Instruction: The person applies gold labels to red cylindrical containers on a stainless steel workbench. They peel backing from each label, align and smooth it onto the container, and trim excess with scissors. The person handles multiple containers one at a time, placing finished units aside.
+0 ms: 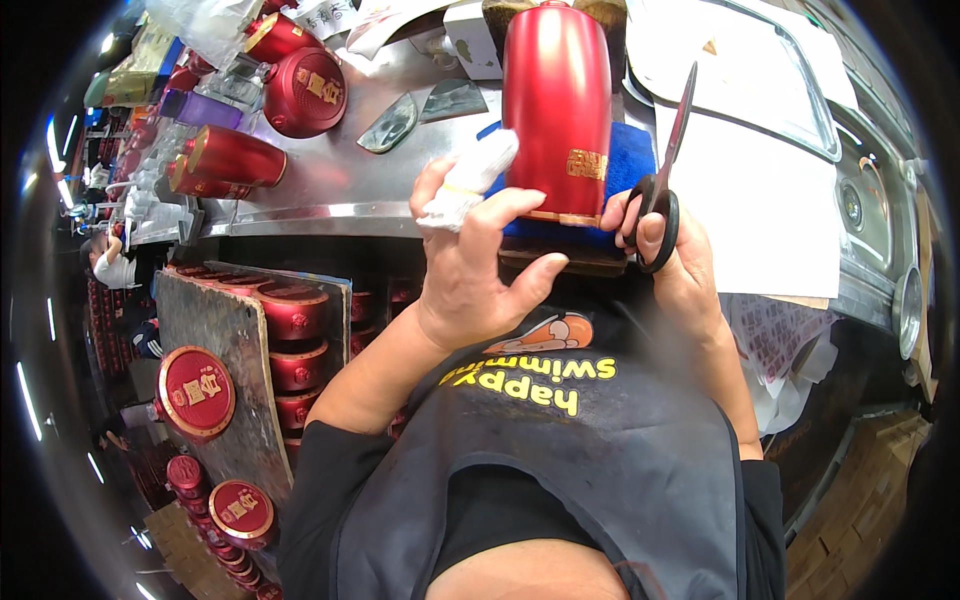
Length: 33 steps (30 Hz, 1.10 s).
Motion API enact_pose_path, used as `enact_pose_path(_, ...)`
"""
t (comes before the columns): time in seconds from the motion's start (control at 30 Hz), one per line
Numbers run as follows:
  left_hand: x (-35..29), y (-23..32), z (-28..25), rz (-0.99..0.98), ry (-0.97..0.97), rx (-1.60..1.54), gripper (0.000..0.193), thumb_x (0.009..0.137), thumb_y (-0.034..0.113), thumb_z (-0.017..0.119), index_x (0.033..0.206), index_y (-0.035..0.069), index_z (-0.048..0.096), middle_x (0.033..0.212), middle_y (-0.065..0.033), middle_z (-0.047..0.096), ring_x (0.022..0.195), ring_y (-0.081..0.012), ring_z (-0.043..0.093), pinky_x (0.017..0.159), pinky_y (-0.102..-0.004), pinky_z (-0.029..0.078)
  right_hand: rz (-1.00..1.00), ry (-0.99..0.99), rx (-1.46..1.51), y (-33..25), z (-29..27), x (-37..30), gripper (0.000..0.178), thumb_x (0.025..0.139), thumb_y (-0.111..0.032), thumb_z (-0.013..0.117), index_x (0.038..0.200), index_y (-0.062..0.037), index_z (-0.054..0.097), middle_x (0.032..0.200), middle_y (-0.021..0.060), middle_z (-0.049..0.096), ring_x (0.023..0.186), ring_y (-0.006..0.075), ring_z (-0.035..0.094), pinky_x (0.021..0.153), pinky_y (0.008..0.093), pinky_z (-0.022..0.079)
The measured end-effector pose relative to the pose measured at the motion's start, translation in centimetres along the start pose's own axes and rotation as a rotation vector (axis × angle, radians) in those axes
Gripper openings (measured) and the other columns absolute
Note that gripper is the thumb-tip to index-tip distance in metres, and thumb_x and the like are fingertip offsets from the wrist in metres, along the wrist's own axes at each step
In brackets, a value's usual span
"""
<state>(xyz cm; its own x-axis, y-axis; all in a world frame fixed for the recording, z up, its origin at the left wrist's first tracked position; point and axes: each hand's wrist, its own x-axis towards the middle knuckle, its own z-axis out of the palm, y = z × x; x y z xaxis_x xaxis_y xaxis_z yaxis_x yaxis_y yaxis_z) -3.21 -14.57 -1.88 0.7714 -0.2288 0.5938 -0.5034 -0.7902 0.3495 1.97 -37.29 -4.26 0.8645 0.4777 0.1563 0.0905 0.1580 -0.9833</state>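
A glossy red bottle (555, 90) with gold lettering lies on its side on a blue cloth (633, 150), its gold-rimmed end toward me. My left hand (475, 235) is beside that end with fingers spread, holding nothing; a white wrap (470, 185) covers one finger. In my right hand (680, 255) are black-handled scissors (658, 195), blades pointing up and away from me. My right fingertips come close to the bottle's lower right edge; whether they touch it I cannot tell.
More red bottles (238, 157) and a purple bottle (205, 108) crowd the metal bench's left. Two dark glassy pieces (390, 124) lie mid-bench. White sheets (740, 200) cover the right, near a metal sink (860, 205). Below left, red bottles stand around a worn board (215, 320).
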Motion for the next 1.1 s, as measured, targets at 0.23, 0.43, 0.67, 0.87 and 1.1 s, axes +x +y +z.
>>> enact_pose_path(0.23, 1.3, 0.2, 1.1, -0.100, 0.031, -0.127, 0.050, 0.082, 0.028, 0.078, 0.120, 0.004, 0.054, 0.116, -0.0173, 0.052, 0.115, -0.0367, 0.040, 0.108, -0.0495, 0.027, -0.092, 0.023, -0.004, 0.0, 0.0, 0.0, 0.038, 0.105, -0.039, 0.055, 0.100, -0.0020, 0.060, 0.081, -0.0019, 0.052, 0.069, 0.0059, 0.045, 0.064, 0.0223, 0.039)
enact_pose_path(0.43, 0.6, -0.5, 1.0, -0.319, -0.077, -0.459, 0.049, 0.084, 0.011, 0.063, 0.129, 0.000, 0.046, 0.133, -0.0158, 0.043, 0.129, -0.0247, 0.040, 0.115, -0.0396, 0.025, -0.107, 0.041, 0.072, 0.2, -0.1, -0.2, 0.039, 0.106, -0.039, 0.053, 0.097, -0.0010, 0.058, 0.086, 0.0010, 0.055, 0.068, 0.0052, 0.044, 0.063, 0.0222, 0.039)
enact_pose_path(0.67, 0.8, -0.2, 1.7, -0.339, -0.041, -0.561, 0.054, 0.082, 0.005, 0.061, 0.132, 0.000, 0.043, 0.129, -0.0139, 0.043, 0.127, -0.0231, 0.041, 0.113, -0.0386, 0.028, -0.283, -0.003, 0.015, 0.0, -0.2, -0.4, 0.039, 0.100, -0.039, 0.061, 0.094, -0.0007, 0.056, 0.114, 0.0124, 0.063, 0.067, 0.0072, 0.052, 0.064, 0.0239, 0.045)
enact_pose_path(0.87, 1.0, -0.2, 2.1, -0.356, -0.052, -0.603, 0.056, 0.081, 0.005, 0.058, 0.134, 0.001, 0.039, 0.137, -0.0137, 0.037, 0.134, -0.0217, 0.037, 0.117, -0.0390, 0.026, -0.251, 0.005, 0.025, 0.3, -0.1, -0.5, 0.036, 0.099, -0.036, 0.062, 0.094, -0.0009, 0.056, 0.117, 0.0141, 0.062, 0.067, 0.0080, 0.054, 0.065, 0.0252, 0.047)
enact_pose_path(1.1, 1.0, -0.2, 2.2, -0.386, -0.062, -0.601, 0.060, 0.080, 0.003, 0.058, 0.135, 0.001, 0.037, 0.136, -0.0127, 0.037, 0.133, -0.0209, 0.038, 0.116, -0.0385, 0.029, -0.256, 0.019, -0.012, 0.5, -0.3, -0.6, 0.038, 0.099, -0.039, 0.062, 0.094, -0.0012, 0.057, 0.116, 0.0158, 0.062, 0.075, 0.0114, 0.056, 0.070, 0.0278, 0.048)
